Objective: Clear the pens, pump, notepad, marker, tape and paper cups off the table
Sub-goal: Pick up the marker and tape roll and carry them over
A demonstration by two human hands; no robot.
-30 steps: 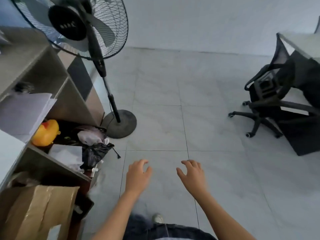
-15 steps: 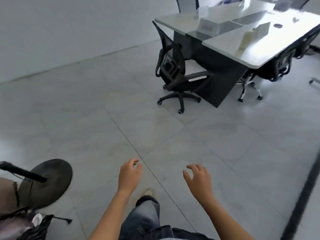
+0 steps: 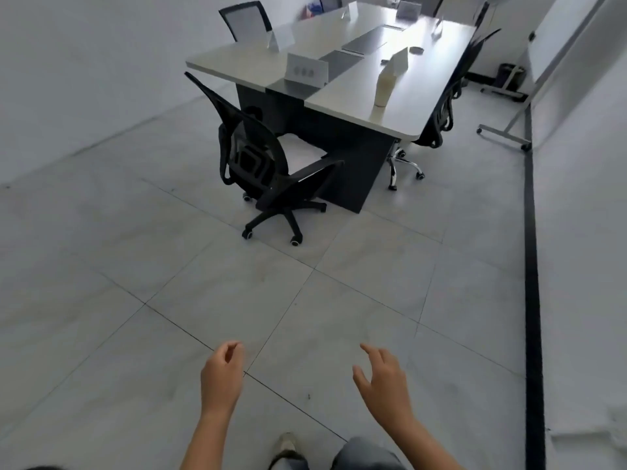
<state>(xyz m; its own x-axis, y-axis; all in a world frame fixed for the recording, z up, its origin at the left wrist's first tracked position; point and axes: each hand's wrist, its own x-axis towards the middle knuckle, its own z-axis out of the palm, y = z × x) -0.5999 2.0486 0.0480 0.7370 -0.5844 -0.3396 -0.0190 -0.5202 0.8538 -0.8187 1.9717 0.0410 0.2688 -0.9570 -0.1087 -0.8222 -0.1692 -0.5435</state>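
Two empty hands show low in the head view. Our left hand (image 3: pixel 222 374) has its fingers loosely curled round nothing and our right hand (image 3: pixel 383 385) has its fingers spread, so each grip is apart and carries nothing. We stand on the tiled floor (image 3: pixel 152 266), well apart from the surface (image 3: pixel 237 59), which lies far ahead and a little right, with a black chair (image 3: pixel 261 157) at its near left corner.

We judge the clearing unfinished. A pump bottle (image 3: pixel 385 84) stands on the near right part of the surface. Beyond it lie a small dark round thing (image 3: pixel 415 50), perhaps the tape, and a thin dark thing (image 3: pixel 385 61), perhaps a pen or the marker; both are too small to name. We make out no paper cups or notepad, only white standing cards (image 3: pixel 305 70).

The pump bottle stands upright, its long axis vertical and its head at the top. We cannot tell which way its spout points. We judge that the next step is to walk to the near right corner and take it.
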